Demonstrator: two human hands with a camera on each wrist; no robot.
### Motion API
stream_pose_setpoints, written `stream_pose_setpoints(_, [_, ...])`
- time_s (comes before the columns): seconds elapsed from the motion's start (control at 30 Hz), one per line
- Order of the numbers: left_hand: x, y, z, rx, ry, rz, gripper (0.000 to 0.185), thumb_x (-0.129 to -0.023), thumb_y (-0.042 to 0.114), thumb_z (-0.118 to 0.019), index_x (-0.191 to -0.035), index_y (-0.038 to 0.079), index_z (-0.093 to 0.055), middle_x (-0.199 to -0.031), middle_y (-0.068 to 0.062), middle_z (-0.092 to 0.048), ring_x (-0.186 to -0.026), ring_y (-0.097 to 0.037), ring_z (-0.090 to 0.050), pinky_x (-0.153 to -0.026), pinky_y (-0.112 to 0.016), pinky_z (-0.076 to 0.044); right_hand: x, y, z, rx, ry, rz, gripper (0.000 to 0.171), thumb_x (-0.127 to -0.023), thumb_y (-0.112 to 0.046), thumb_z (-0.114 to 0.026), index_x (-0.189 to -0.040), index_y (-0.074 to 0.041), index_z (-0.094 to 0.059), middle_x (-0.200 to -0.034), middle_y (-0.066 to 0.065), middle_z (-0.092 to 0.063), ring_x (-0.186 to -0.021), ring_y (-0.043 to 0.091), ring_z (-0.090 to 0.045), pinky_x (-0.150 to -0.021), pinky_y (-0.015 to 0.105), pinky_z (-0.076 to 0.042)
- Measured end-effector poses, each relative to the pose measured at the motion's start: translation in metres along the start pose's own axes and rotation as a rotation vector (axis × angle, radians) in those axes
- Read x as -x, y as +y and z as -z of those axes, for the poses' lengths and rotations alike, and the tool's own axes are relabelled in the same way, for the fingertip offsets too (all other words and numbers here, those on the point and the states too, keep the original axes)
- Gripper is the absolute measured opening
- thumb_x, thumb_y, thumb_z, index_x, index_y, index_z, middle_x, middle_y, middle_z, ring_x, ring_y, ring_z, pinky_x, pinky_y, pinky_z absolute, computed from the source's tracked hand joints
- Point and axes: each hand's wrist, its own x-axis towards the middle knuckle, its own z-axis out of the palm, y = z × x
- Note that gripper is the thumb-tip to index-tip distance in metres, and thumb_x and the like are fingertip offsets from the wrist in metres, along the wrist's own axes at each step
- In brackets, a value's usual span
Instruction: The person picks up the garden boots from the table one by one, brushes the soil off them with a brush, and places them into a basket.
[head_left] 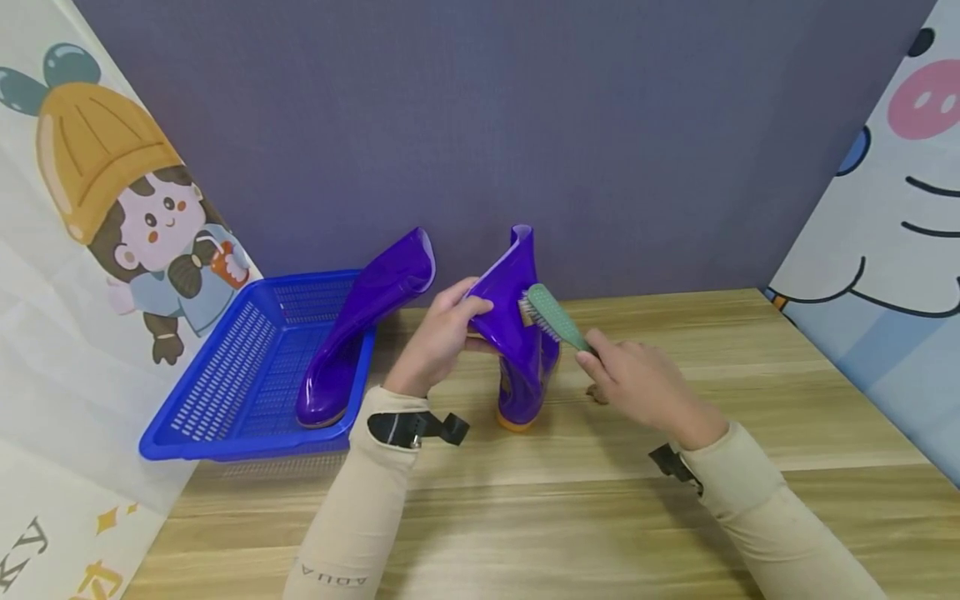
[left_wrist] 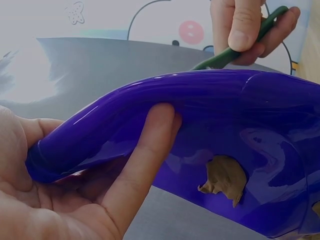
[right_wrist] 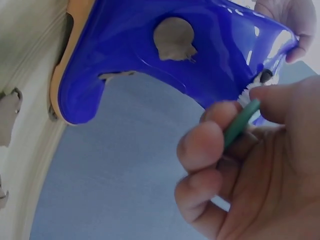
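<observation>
At frame centre the left hand (head_left: 438, 337) pinches the upright purple boot (head_left: 521, 333) while the right hand (head_left: 637, 383) grips a green brush (head_left: 551, 315) against it, a blue basket (head_left: 225, 375) with a second boot (head_left: 360, 325) lying close at lower left and bare wooden table (head_left: 750, 375) stretching right.

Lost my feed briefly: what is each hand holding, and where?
Left hand grips the purple boot by its shaft top; right hand holds the green brush by its handle.

A basket (head_left: 225, 392) sits at the table's (head_left: 750, 417) left edge, with one boot (head_left: 360, 333) lying in it, its shaft leaning over the basket's back rim. A second boot (head_left: 521, 333) stands on the table right of the basket, near the back edge, between the left hand (head_left: 438, 337) and the right hand (head_left: 637, 383). A brush (head_left: 551, 317) lies against its right side.
</observation>
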Motion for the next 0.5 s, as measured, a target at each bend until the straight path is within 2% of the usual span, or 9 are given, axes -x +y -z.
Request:
stream_pose_setpoints(0.2, [-0.001, -0.001, 0.001, -0.008, 0.001, 0.008, 0.034, -0.098, 0.007, -0.046, -0.129, -0.004, -0.054, -0.083, -0.002, -0.065, -0.071, -0.014, -0.068, -0.067, -0.038, -0.063, 0.003, 0.002, 0.007, -0.030, 0.038, 0.046, 0.021, -0.110, -0.028, -0.044, -0.097, -0.013, -0.047, -0.062, -0.006, -0.041, -0.052, 0.010, -0.039, -0.047, 0.026, -0.032])
stream_pose_setpoints(0.33, [-0.001, -0.001, 0.000, -0.016, -0.004, 0.020, 0.034, -0.098, 0.007, -0.046, -0.129, -0.004, -0.054, -0.081, -0.001, -0.065, -0.069, -0.014, -0.068, -0.067, -0.037, -0.062, 0.006, -0.001, 0.008, -0.047, 0.119, 0.076, 0.020, -0.110, -0.027, -0.044, -0.098, -0.012, -0.046, -0.060, -0.008, -0.038, -0.050, 0.008, -0.035, -0.047, 0.024, -0.030])
stream_pose_setpoints(0.5, [-0.001, -0.002, -0.001, -0.022, -0.013, 0.019, 0.032, -0.099, 0.008, -0.045, -0.128, -0.003, -0.055, -0.082, -0.002, -0.066, -0.070, -0.014, -0.069, -0.068, -0.039, -0.063, 0.006, -0.009, 0.001, -0.036, 0.208, 0.162, 0.017, -0.109, -0.025, -0.047, -0.097, -0.013, -0.048, -0.057, -0.013, -0.039, -0.049, 0.003, -0.033, -0.047, 0.022, -0.030])
